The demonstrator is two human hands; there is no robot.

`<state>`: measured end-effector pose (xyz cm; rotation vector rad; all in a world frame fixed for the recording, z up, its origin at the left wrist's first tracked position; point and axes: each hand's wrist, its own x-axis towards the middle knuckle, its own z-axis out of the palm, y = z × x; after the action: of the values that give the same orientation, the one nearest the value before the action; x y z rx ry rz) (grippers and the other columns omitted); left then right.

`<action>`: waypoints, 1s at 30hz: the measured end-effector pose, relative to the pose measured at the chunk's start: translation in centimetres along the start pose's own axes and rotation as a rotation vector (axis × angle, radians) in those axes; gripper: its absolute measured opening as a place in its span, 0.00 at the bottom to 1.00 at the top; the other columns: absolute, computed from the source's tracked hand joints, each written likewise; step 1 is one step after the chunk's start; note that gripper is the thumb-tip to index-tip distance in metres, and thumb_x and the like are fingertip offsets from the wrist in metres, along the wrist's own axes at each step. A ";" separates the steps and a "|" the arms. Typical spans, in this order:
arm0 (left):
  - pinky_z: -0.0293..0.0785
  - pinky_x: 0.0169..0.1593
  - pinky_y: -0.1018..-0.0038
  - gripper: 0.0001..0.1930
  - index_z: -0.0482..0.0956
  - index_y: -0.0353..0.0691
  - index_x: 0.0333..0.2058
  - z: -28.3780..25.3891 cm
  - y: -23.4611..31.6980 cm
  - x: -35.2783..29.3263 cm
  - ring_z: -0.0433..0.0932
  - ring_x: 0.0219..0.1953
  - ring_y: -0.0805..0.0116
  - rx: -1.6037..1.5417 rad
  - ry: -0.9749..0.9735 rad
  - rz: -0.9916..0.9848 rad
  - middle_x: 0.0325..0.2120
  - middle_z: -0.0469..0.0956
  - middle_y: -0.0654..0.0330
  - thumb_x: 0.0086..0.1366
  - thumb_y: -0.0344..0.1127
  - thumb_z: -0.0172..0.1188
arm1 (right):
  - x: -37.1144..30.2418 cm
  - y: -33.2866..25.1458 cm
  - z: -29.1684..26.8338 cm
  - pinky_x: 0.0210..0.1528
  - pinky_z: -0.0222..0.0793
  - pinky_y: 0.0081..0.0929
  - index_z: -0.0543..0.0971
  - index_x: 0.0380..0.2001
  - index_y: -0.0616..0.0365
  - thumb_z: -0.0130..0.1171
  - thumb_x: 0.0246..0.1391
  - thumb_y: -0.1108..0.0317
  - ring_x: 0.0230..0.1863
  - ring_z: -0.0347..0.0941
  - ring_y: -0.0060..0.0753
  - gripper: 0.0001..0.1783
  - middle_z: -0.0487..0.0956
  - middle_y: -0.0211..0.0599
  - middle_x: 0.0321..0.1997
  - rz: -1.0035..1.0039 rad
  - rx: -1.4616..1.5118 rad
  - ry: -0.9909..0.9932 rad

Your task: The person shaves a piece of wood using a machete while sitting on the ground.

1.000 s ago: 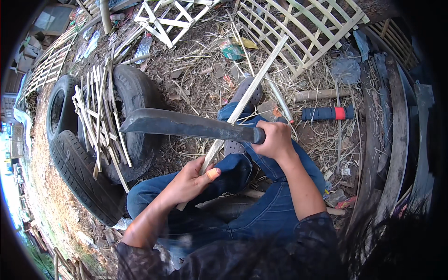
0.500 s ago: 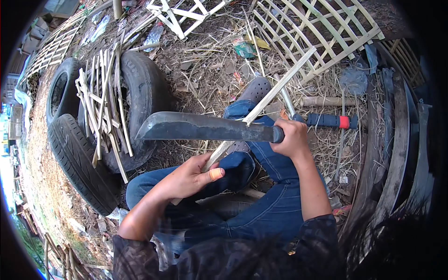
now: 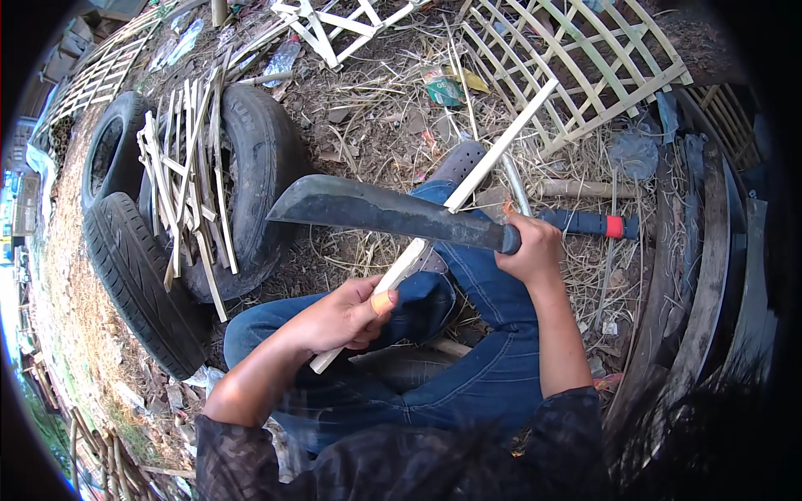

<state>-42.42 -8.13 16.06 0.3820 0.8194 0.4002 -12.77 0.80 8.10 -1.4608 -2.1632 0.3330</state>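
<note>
My right hand (image 3: 532, 245) is closed around the handle of a machete (image 3: 376, 215) with a broad, dark blade that points left. The blade lies across a long, pale bamboo strip (image 3: 501, 154) and hides part of it. My left hand (image 3: 347, 316) grips the strip near its lower end, with a tan bandage round the thumb. From there the strip slants up and right, over my legs in blue jeans (image 3: 480, 280). Just beyond my right hand lies a dark, wrapped grip (image 3: 585, 222) with a red band.
Left of me stand worn tyres (image 3: 267, 159), with a pile of split bamboo strips (image 3: 188, 175) on one. Woven bamboo lattice panels (image 3: 585, 67) lie ahead. Shavings and plastic litter cover the soil. Long, weathered boards (image 3: 697, 284) run along the right side.
The machete has tilted, its tip rising and shifting right while the handle end dropped slightly. My right hand has moved a little right. The strip has turned slightly in my left hand, showing a paler face.
</note>
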 end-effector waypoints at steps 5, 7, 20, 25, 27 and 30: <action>0.61 0.31 0.78 0.21 0.65 0.37 0.27 0.2 -1.2 1.2 0.58 0.28 0.79 0.581 0.353 0.213 0.22 0.60 0.69 0.64 0.47 0.63 | 0.0 -0.2 0.2 0.31 0.73 0.40 0.80 0.23 0.56 0.66 0.32 0.66 0.25 0.77 0.52 0.10 0.77 0.46 0.20 0.043 0.012 -0.197; 0.61 0.30 0.78 0.21 0.65 0.37 0.27 0.5 -0.7 1.1 0.58 0.27 0.79 0.600 0.354 0.226 0.22 0.60 0.69 0.64 0.47 0.63 | 0.1 -1.3 0.5 0.31 0.73 0.40 0.80 0.22 0.56 0.66 0.32 0.66 0.25 0.77 0.51 0.10 0.77 0.46 0.20 0.073 0.115 -0.220; 0.52 0.17 0.81 0.19 0.68 0.39 0.38 -0.4 -1.3 -0.1 0.57 0.15 0.84 0.340 0.212 0.120 0.16 0.60 0.74 0.67 0.50 0.58 | 1.3 2.5 0.0 0.36 0.73 0.44 0.80 0.25 0.55 0.65 0.36 0.63 0.30 0.78 0.54 0.11 0.80 0.46 0.23 0.356 -0.110 0.008; 0.49 0.16 0.81 0.20 0.68 0.40 0.39 -0.8 -0.5 0.6 0.55 0.13 0.84 0.292 0.121 0.082 0.14 0.58 0.75 0.67 0.52 0.57 | 1.1 5.3 -3.1 0.36 0.71 0.44 0.80 0.24 0.57 0.63 0.41 0.62 0.32 0.78 0.55 0.10 0.80 0.47 0.23 0.602 -0.163 0.056; 0.49 0.16 0.81 0.20 0.68 0.39 0.39 -0.9 -0.6 0.7 0.55 0.13 0.84 0.338 0.108 0.067 0.14 0.58 0.75 0.67 0.52 0.57 | 0.9 5.9 -2.7 0.37 0.71 0.44 0.81 0.26 0.57 0.63 0.42 0.60 0.34 0.78 0.56 0.11 0.81 0.48 0.26 0.657 -0.142 -0.026; 0.49 0.16 0.81 0.20 0.67 0.39 0.40 -1.3 -1.0 0.5 0.55 0.12 0.84 0.335 0.160 0.094 0.13 0.57 0.75 0.67 0.52 0.57 | 1.2 5.1 -1.6 0.38 0.72 0.45 0.81 0.28 0.56 0.64 0.43 0.59 0.36 0.77 0.56 0.13 0.81 0.50 0.28 0.625 -0.194 -0.097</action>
<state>-42.91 -8.50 14.45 0.7088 1.0310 0.3842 -8.23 3.79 7.37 -2.2614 -1.7935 0.4205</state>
